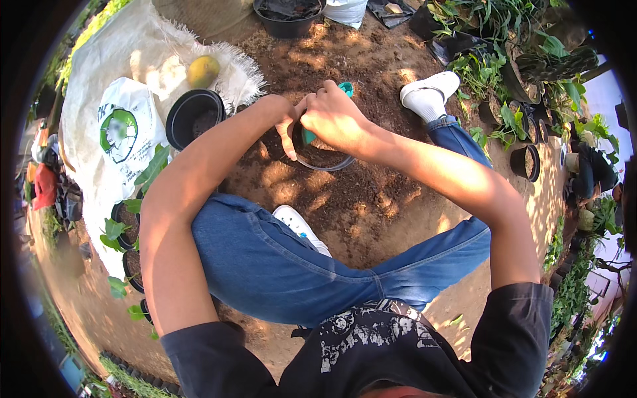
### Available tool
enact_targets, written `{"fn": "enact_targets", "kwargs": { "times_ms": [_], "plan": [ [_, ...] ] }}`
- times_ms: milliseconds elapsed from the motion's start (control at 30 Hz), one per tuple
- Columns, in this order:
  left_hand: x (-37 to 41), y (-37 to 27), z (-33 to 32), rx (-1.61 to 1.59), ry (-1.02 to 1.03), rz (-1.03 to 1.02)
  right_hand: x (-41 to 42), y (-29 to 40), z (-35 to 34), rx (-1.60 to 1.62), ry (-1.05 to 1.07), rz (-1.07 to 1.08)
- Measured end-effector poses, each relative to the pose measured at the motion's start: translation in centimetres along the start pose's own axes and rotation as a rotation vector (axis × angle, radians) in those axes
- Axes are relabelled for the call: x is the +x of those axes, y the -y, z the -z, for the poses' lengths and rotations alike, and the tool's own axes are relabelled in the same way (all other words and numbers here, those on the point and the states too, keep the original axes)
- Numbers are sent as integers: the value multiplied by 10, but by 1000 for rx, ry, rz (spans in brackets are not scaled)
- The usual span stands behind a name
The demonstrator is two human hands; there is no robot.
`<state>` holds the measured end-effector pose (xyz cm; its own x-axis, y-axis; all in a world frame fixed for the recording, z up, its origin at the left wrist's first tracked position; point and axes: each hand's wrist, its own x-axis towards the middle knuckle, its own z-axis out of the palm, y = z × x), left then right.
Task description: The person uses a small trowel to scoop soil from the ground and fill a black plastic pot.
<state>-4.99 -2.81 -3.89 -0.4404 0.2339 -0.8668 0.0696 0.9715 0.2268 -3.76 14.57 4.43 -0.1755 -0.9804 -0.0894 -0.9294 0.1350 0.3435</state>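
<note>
A round plastic pot (326, 166) stands on loose dark soil before me, with soil inside it. My right hand (331, 119) is closed over a green hand trowel (346, 88), whose handle end shows above the fingers and part of its blade below them, inside the pot. At the pot's left rim is my left hand (287, 122), its thumb pointing down along the rim and its other fingers meeting the right hand. Whether those fingers touch the trowel is hidden. An empty-looking black pot (195, 119) with a little soil in it tilts beside my left forearm.
A white woven sheet (89, 149) lies at the left, bearing a printed white bag (132, 129) and a yellow-green fruit (203, 71). A large black pot (288, 25) stands at the top. Potted plants (477, 74) line the right side. My white clogs (430, 89) rest on the ground.
</note>
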Motion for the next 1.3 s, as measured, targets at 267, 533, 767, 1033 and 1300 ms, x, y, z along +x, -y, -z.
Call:
{"fn": "enact_targets", "kwargs": {
  "times_ms": [267, 533, 767, 1033, 1300],
  "plan": [
    [-5, 8, -9, -75, -12, 24, -12, -20, 20, 121, 259, -203],
    [-8, -3, -5, -26, -17, 30, -54, -9, -13, 425, 459, -118],
    [-6, -5, -1, 16, -29, 15, -56, 5, -53, 533, 264, -195],
    [-11, -4, -5, 9, -39, 36, -58, -16, -17, 772, 360, -156],
    [-12, -3, -7, -59, -40, -8, -73, -59, -34, 1225, 446, -98]
  ]
}}
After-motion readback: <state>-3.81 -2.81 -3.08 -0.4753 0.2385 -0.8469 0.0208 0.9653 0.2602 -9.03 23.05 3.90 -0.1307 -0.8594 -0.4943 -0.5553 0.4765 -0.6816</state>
